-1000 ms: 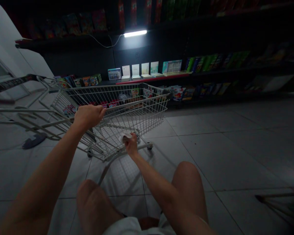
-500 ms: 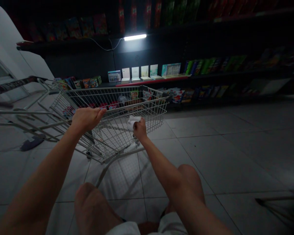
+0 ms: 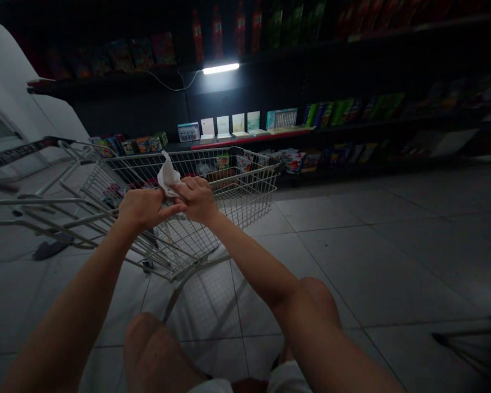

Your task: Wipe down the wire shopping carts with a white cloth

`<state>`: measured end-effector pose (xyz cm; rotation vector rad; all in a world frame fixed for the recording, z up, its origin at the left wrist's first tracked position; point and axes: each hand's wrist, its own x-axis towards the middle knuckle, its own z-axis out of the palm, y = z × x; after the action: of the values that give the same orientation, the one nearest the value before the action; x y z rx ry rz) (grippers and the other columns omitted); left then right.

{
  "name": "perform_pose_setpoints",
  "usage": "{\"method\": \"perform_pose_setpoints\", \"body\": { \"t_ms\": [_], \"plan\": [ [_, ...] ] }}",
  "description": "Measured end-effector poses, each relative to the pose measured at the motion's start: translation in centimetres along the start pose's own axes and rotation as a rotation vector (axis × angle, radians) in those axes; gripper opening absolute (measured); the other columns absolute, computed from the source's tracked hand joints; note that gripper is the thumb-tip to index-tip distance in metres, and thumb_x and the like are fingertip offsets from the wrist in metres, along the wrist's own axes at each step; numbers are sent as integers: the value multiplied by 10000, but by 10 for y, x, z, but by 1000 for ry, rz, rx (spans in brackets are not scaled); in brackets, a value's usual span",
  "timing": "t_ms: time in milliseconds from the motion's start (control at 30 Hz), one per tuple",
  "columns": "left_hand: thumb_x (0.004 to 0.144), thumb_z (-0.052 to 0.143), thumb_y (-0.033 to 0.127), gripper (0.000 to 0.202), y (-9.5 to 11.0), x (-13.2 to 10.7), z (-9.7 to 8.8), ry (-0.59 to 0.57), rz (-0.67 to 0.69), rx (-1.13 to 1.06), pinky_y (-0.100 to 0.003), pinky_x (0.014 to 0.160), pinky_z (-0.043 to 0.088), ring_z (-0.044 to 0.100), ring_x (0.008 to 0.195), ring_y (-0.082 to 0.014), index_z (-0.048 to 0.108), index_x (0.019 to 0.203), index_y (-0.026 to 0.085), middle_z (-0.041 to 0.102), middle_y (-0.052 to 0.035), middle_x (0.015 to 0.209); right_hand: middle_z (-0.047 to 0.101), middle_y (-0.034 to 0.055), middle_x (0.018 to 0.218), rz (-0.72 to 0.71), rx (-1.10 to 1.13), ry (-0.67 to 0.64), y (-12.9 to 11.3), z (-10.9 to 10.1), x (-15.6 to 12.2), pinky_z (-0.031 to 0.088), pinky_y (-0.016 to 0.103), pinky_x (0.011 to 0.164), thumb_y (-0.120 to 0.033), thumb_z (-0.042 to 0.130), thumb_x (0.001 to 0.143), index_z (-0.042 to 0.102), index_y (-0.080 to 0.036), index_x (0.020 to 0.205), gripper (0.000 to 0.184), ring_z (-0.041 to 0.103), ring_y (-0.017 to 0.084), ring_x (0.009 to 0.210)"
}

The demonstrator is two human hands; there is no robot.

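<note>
A metal wire shopping cart stands in front of me, its handle end towards the left. My left hand is closed over the near top rail of its basket, thumb stretched out to the right. Right beside it, my right hand holds a crumpled white cloth against the same rail. One end of the cloth sticks up above the fingers. The two hands meet or nearly meet at the left thumb; the rail under them is hidden.
Behind the cart runs a dark shelf unit with upright cards, snack bags and red bottles. A lit tube lamp hangs under a shelf. Tiled floor spreads to the right, with a dark thin-legged object at the edge.
My right hand has moved left and up along the rail with the cloth, from mid-basket to beside my left hand. The left hand keeps its place on the rail.
</note>
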<state>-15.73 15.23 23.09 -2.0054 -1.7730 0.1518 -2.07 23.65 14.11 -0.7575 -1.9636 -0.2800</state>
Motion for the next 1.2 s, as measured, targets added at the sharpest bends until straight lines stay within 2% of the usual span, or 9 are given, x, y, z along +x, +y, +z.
{"method": "perform_pose_setpoints", "body": {
  "t_ms": [267, 400, 500, 567, 700, 867, 967, 1067, 1200],
  "plan": [
    [821, 174, 860, 858, -5, -7, -1, 0, 55, 37, -371, 647, 434, 693, 790, -335, 649, 982, 163, 727, -150, 829, 604, 89, 892, 278, -148, 104, 140, -33, -29, 386, 356, 879, -416, 413, 997, 661, -153, 846, 392, 502, 208, 895],
    [810, 241, 858, 812, -7, -4, 2, 11, 40, 45, -357, 649, 413, 691, 792, -323, 652, 977, 178, 726, -145, 824, 582, 96, 890, 356, -140, 100, 100, -20, -19, 377, 399, 902, -452, 434, 983, 677, -152, 865, 403, 498, 227, 910],
    [811, 274, 842, 776, -14, -3, 4, 6, 46, 42, -337, 647, 390, 691, 808, -313, 651, 982, 185, 729, -132, 839, 608, 103, 1004, 253, -124, 60, 44, -2, -11, 373, 430, 935, -503, 416, 986, 693, -188, 986, 420, 504, 249, 981],
    [833, 277, 810, 732, -21, -5, 4, -15, 40, 34, -320, 630, 365, 688, 809, -298, 646, 975, 194, 729, -117, 847, 615, 103, 1092, 149, -109, 20, 30, 2, -12, 375, 433, 971, -507, 426, 983, 678, -213, 1102, 405, 503, 254, 1039],
    [896, 243, 734, 651, -35, -11, 7, -29, 6, 8, -293, 581, 282, 666, 761, -271, 620, 895, 204, 707, -83, 810, 590, 137, 1240, 72, -135, -8, 83, -14, -39, 368, 432, 1058, -435, 428, 993, 626, -166, 1214, 400, 487, 255, 1151],
    [903, 251, 731, 612, -45, -17, 13, -15, -44, 10, -257, 571, 231, 608, 684, -219, 574, 817, 219, 653, -43, 722, 578, 196, 1212, 370, -250, 161, 211, -61, -93, 391, 485, 1091, -441, 388, 988, 641, -107, 1080, 429, 490, 287, 1195],
    [905, 233, 739, 619, -47, -18, 15, -12, -54, 40, -253, 573, 227, 575, 658, -197, 555, 790, 223, 639, -30, 699, 561, 204, 1222, 498, -253, 262, 257, -77, -112, 415, 503, 1075, -449, 381, 983, 619, -107, 1123, 439, 500, 284, 1197],
    [907, 217, 749, 631, -47, -18, 14, -14, -56, 68, -252, 576, 230, 572, 660, -183, 554, 791, 228, 653, -17, 711, 535, 195, 1258, 563, -220, 355, 261, -72, -114, 412, 520, 1081, -423, 408, 970, 604, -123, 1160, 405, 489, 279, 1219],
    [933, 128, 707, 695, -37, -5, 9, -47, -23, 58, -274, 593, 285, 645, 810, -231, 618, 818, 228, 713, -62, 840, 510, 158, 1279, 518, -140, 441, 211, -44, -100, 410, 521, 1090, -378, 460, 945, 593, -167, 1185, 347, 472, 269, 1237]
  ]
}}
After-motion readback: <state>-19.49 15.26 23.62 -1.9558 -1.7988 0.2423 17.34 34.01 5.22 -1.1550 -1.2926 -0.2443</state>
